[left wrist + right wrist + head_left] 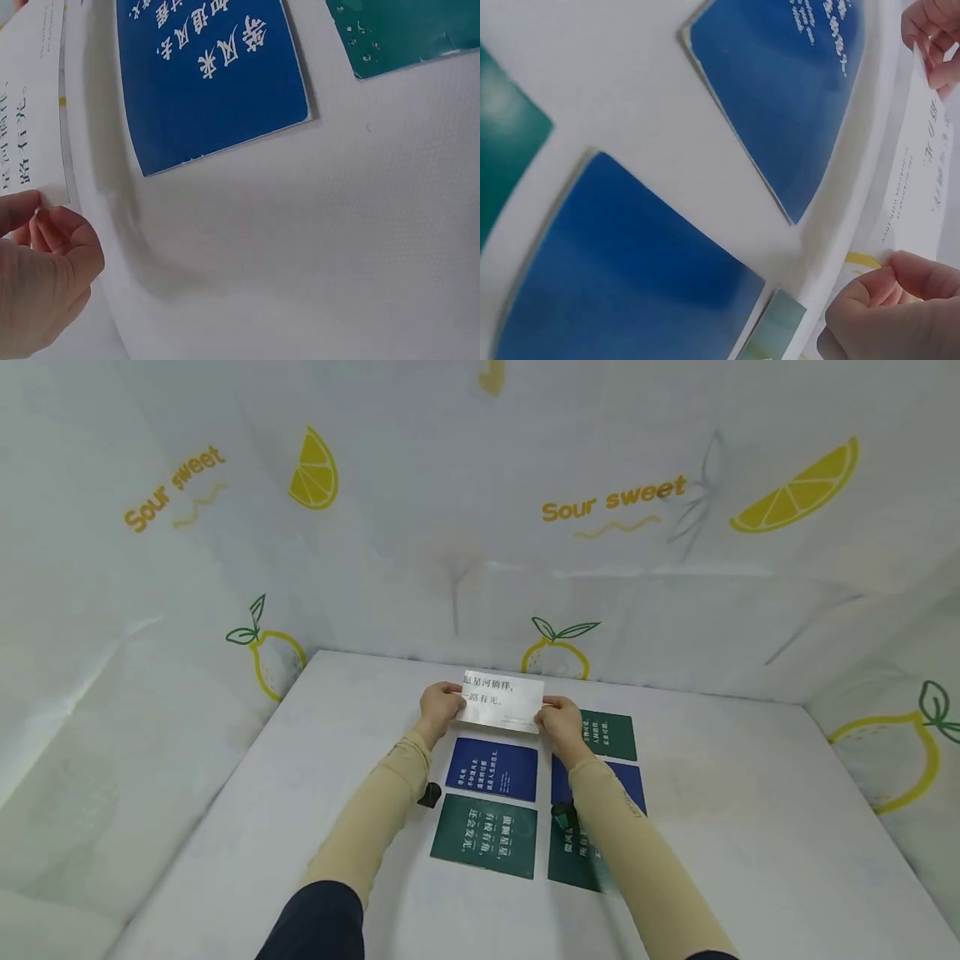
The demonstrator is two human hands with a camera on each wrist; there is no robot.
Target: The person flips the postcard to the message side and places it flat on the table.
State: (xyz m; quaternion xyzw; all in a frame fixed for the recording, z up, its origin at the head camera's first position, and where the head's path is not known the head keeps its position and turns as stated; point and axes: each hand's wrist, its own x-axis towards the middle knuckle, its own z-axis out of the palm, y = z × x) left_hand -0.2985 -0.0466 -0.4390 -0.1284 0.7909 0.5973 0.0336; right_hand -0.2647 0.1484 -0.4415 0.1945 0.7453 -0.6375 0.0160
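Observation:
Both hands hold up a white card [501,700] printed with dark Chinese characters, over the far part of the table. My left hand [438,712] pinches its left edge between thumb and fingers; the left wrist view shows that grip at a corner. At the right edge, my right hand [562,727] pinches it the same way. Just below the white card lies a blue card [492,769] with white writing. A green card [486,837] lies nearer, beneath the blue one. The right forearm partly covers another column of cards.
In that right column are a green card [615,735] at the top, a blue card [628,783] in the middle and a green card [573,860] below. White sheeting with lemon prints [555,658] surrounds the white table [735,827] at the back and sides.

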